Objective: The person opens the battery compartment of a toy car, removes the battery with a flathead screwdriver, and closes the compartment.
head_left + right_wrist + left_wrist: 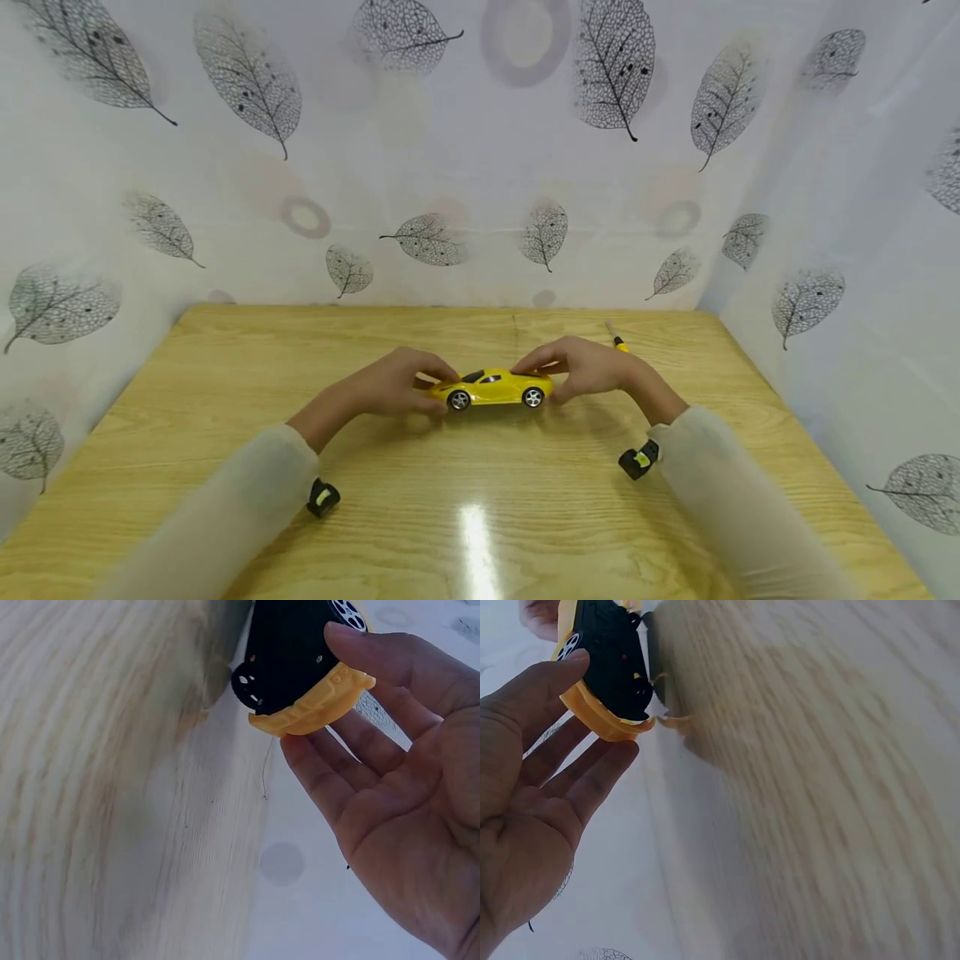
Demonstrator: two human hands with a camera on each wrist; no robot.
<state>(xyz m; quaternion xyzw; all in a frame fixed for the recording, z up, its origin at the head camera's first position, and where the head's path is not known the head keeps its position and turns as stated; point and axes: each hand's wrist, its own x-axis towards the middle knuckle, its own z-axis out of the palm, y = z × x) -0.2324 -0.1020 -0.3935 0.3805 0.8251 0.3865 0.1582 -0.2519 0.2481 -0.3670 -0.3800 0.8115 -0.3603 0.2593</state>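
Observation:
Between both hands is a yellow toy car, side-on in the head view with dark windows and silver wheels. The left hand pinches its left end, and the right hand grips its right end. In the left wrist view, the left thumb lies by a wheel on the car's black underside, with the fingers under the yellow body. The right wrist view shows the right thumb beside another wheel and fingers behind the bumper. The car appears held just above the table, its underside facing the wrist cameras.
A screwdriver with a yellow and black handle lies behind the right hand, partly hidden by it. The wooden table ends at a white, leaf-patterned curtain at the back and sides.

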